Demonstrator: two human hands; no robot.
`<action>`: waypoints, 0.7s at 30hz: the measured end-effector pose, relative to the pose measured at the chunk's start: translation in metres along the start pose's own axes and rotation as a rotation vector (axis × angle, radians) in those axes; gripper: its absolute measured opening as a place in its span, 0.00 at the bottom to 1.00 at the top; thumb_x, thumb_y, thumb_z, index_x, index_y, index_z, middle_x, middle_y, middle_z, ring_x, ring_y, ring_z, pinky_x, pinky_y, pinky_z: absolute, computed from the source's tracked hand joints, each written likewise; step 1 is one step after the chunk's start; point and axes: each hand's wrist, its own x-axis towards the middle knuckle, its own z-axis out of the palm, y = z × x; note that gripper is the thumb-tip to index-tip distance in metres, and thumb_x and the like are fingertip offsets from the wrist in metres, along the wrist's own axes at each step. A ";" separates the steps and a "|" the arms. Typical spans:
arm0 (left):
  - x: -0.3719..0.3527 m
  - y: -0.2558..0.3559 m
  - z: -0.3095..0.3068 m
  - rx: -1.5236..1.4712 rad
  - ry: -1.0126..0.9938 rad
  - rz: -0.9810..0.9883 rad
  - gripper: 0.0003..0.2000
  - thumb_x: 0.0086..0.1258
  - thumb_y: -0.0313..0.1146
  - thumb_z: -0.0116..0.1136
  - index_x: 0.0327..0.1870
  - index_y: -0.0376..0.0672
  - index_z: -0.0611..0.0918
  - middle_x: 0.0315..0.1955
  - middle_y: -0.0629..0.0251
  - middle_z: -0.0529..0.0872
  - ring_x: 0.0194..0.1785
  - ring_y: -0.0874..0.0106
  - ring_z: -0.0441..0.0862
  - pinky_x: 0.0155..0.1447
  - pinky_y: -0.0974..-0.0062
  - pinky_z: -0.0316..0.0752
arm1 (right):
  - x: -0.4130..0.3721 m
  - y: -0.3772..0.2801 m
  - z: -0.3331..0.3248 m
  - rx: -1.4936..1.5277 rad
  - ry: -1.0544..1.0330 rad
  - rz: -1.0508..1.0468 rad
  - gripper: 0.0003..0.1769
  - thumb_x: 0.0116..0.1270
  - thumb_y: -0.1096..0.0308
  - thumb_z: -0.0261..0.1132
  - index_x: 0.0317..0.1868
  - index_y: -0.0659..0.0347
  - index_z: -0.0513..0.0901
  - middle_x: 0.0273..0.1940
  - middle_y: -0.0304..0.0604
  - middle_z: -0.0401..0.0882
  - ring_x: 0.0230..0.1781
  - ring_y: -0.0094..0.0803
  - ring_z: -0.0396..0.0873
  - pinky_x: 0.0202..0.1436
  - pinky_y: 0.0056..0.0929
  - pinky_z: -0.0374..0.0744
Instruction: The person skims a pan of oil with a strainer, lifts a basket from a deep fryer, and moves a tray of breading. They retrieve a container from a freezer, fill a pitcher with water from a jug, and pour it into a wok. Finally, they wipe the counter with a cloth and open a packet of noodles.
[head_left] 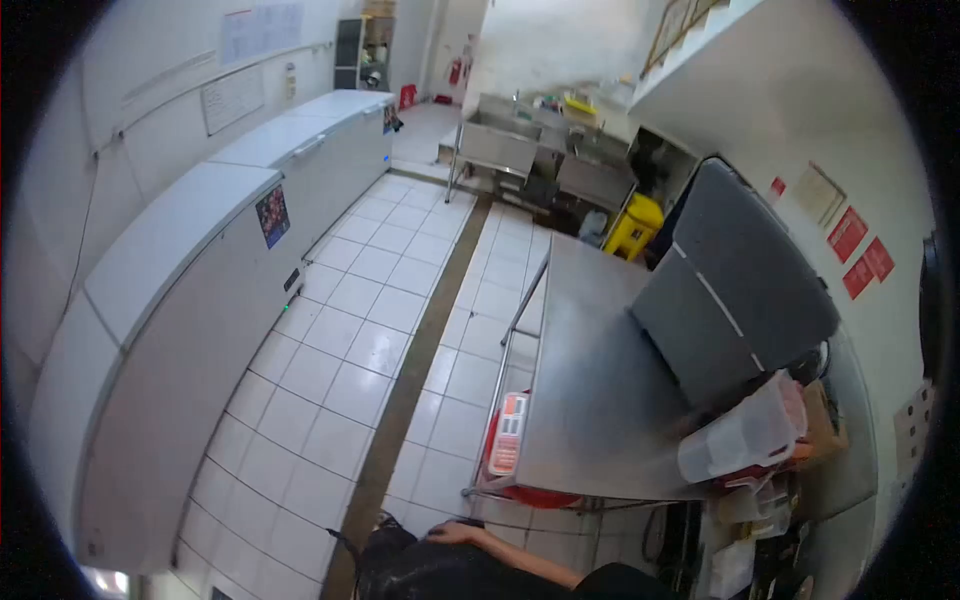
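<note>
White floor tiles (350, 330) run down a narrow kitchen, with a row of pale chest freezers (180, 300) along one wall and a steel bench (590, 380) along the other. Steel sinks (500, 140) stand at the far end, with a yellow mop bucket (635, 225) near them. A grey panel (735, 280) leans at the back of the bench, and a clear plastic container (745, 430) lies tipped at its near corner.

At the bottom edge of the view, on the floor just short of the bench's near leg, sits a black bag (400, 570). It is glossy and crumpled, catching small highlights, and a thin dark strap juts out at its left side. The right hand (455, 533) lies on top of it, the bare forearm coming in low from the lower right, palm down and knuckles up. Its fingers curve over the bag's crown, but I cannot tell whether the grip is closed on the material or merely resting there.
</note>
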 end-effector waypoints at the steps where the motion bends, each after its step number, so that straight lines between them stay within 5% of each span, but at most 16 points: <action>1: 0.019 0.044 0.003 0.039 -0.007 0.035 0.24 0.72 0.51 0.46 0.53 0.38 0.76 0.41 0.60 0.85 0.36 0.67 0.83 0.36 0.70 0.76 | -0.012 -0.030 -0.018 -0.027 0.196 0.107 0.43 0.57 0.39 0.62 0.62 0.67 0.70 0.61 0.55 0.71 0.64 0.44 0.66 0.68 0.38 0.62; 3: 0.051 0.138 0.025 0.130 -0.068 0.107 0.23 0.72 0.51 0.46 0.53 0.38 0.76 0.41 0.60 0.85 0.35 0.67 0.83 0.36 0.71 0.76 | -0.017 -0.056 -0.076 0.199 0.610 0.151 0.48 0.56 0.35 0.61 0.64 0.67 0.67 0.62 0.60 0.68 0.67 0.49 0.63 0.69 0.41 0.61; 5: 0.084 0.230 0.059 0.269 -0.190 0.145 0.23 0.72 0.51 0.46 0.53 0.38 0.77 0.40 0.60 0.85 0.34 0.68 0.83 0.35 0.71 0.76 | 0.007 -0.042 -0.133 0.353 0.468 0.440 0.55 0.50 0.32 0.62 0.69 0.63 0.59 0.67 0.67 0.57 0.70 0.54 0.56 0.71 0.41 0.57; 6: 0.108 0.284 0.076 0.380 -0.270 0.173 0.23 0.73 0.51 0.46 0.53 0.38 0.77 0.40 0.61 0.85 0.34 0.68 0.82 0.35 0.71 0.75 | 0.027 -0.033 -0.148 0.423 0.587 0.426 0.55 0.53 0.32 0.60 0.70 0.65 0.57 0.61 0.66 0.66 0.63 0.49 0.67 0.67 0.42 0.64; 9: 0.178 0.449 0.145 0.726 -0.520 0.251 0.23 0.73 0.51 0.46 0.52 0.38 0.77 0.40 0.61 0.85 0.33 0.68 0.82 0.34 0.72 0.75 | 0.108 -0.048 -0.214 1.250 0.197 0.310 0.31 0.57 0.39 0.62 0.45 0.59 0.85 0.41 0.46 0.84 0.37 0.39 0.80 0.48 0.43 0.77; 12: 0.229 0.565 0.229 0.963 -0.663 0.299 0.23 0.73 0.51 0.46 0.52 0.39 0.77 0.39 0.61 0.85 0.33 0.69 0.82 0.33 0.72 0.74 | 0.176 -0.077 -0.432 1.025 0.377 0.186 0.23 0.57 0.47 0.65 0.42 0.57 0.85 0.40 0.43 0.83 0.33 0.36 0.80 0.41 0.43 0.78; 14: 0.261 0.644 0.257 1.142 -0.719 0.322 0.22 0.73 0.50 0.46 0.52 0.39 0.77 0.39 0.61 0.85 0.32 0.69 0.82 0.33 0.73 0.74 | 0.237 -0.130 -0.483 1.193 0.576 -0.114 0.21 0.60 0.51 0.62 0.44 0.58 0.83 0.38 0.41 0.82 0.31 0.35 0.80 0.35 0.39 0.78; 16: 0.282 0.685 0.305 1.266 -0.811 0.294 0.22 0.73 0.50 0.46 0.52 0.39 0.77 0.39 0.61 0.85 0.31 0.69 0.82 0.32 0.73 0.74 | 0.215 -0.128 -0.530 1.250 0.849 -0.290 0.19 0.63 0.54 0.58 0.46 0.58 0.81 0.35 0.38 0.81 0.29 0.34 0.80 0.28 0.35 0.78; 17: 0.293 0.704 0.335 1.331 -0.857 0.284 0.22 0.73 0.50 0.46 0.52 0.39 0.77 0.39 0.61 0.85 0.31 0.70 0.82 0.32 0.73 0.74 | 0.176 -0.161 -0.547 1.227 0.968 -0.260 0.18 0.61 0.57 0.60 0.47 0.58 0.81 0.37 0.40 0.82 0.34 0.34 0.80 0.31 0.37 0.78; 19: 0.300 0.717 0.395 1.430 -0.941 0.258 0.22 0.73 0.50 0.46 0.51 0.39 0.78 0.38 0.62 0.85 0.31 0.70 0.82 0.32 0.73 0.73 | 0.129 -0.195 -0.557 0.630 1.460 -0.050 0.17 0.58 0.58 0.62 0.43 0.59 0.81 0.37 0.44 0.83 0.37 0.36 0.80 0.36 0.37 0.78; 21: 0.312 0.721 0.461 1.531 -1.027 0.257 0.22 0.73 0.50 0.46 0.51 0.39 0.78 0.38 0.62 0.85 0.30 0.70 0.82 0.31 0.74 0.73 | 0.115 -0.186 -0.541 0.783 1.522 0.076 0.14 0.57 0.58 0.63 0.38 0.60 0.81 0.36 0.47 0.83 0.36 0.37 0.81 0.40 0.36 0.77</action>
